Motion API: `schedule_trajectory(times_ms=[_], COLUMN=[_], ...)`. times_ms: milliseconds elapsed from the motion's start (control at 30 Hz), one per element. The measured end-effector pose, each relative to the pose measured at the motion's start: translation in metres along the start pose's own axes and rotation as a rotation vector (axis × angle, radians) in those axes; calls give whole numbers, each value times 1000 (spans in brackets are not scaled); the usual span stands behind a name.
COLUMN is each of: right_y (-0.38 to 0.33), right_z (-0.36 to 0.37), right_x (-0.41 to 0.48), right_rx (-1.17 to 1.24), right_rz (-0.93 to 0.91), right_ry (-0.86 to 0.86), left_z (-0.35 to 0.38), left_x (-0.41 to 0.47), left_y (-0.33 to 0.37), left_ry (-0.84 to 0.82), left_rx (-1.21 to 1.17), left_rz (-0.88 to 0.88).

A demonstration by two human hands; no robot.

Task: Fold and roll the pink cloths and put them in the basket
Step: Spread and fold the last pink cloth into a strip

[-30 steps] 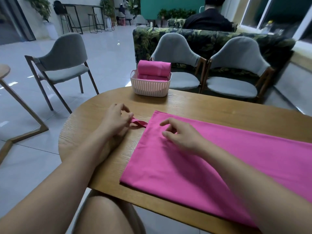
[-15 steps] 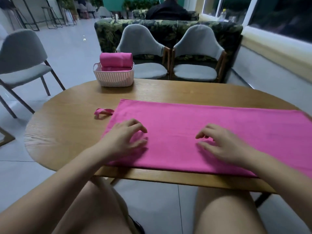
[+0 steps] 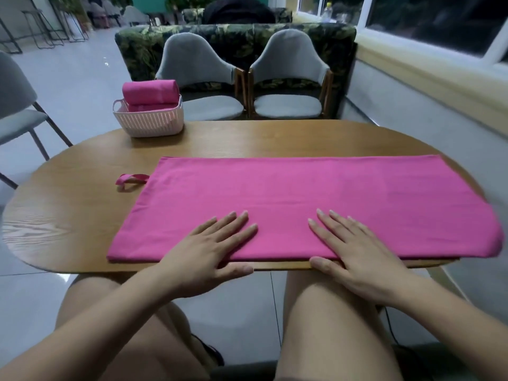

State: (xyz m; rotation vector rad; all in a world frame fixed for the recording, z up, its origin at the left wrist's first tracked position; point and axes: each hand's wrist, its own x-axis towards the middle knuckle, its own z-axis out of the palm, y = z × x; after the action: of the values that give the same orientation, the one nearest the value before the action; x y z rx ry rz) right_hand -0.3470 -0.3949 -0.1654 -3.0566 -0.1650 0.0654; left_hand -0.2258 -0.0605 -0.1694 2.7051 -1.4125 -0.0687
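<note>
A long pink cloth lies flat across the wooden table, folded into a strip, its right end hanging over the table's edge. A small pink loop sticks out from its far left corner. My left hand and my right hand lie flat on the cloth's near edge, fingers straight and spread, thumbs at the table's front edge. A white slatted basket stands at the far left of the table with rolled pink cloths in it, one on top.
Two grey chairs stand behind the table in front of a dark leaf-patterned sofa. Another grey chair stands at the left. A window sill runs along the right. My bare knees are under the table's front edge.
My left hand let go of the loop and both hands came to the cloth's near edge, now pressed flat with fingers straight. The view swung right and centred on the cloth.
</note>
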Motion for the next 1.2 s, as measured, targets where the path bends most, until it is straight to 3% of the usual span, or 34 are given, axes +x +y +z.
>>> schedule_trajectory(times_ms=[200,333,433,733,967,1100,1200], right_y=[3,14,17,40,51,73,90], right_z=[16,11,3,-21,-60,-74,-64], right_x=[-19,-26,-29,-24,39,103,155], right_rx=[47,191,169,200,230,179,170], right_rz=[-124,-239,-247,-113,9,76,161], right_ry=[75,330,468,581,711,701,587], left_z=[10,2,-10,-41,-79,-83,-63], left_x=[-26,-31,-32,-23,37,96,138], left_y=[-7,-14,-17,-41,-75,-116,-149], left_ry=[82,251,358,507,636,621,522], left_rx=[-23,-208,-194,-18,6,-56,-103], left_rz=[56,93,100,-6,-50,-85,-157])
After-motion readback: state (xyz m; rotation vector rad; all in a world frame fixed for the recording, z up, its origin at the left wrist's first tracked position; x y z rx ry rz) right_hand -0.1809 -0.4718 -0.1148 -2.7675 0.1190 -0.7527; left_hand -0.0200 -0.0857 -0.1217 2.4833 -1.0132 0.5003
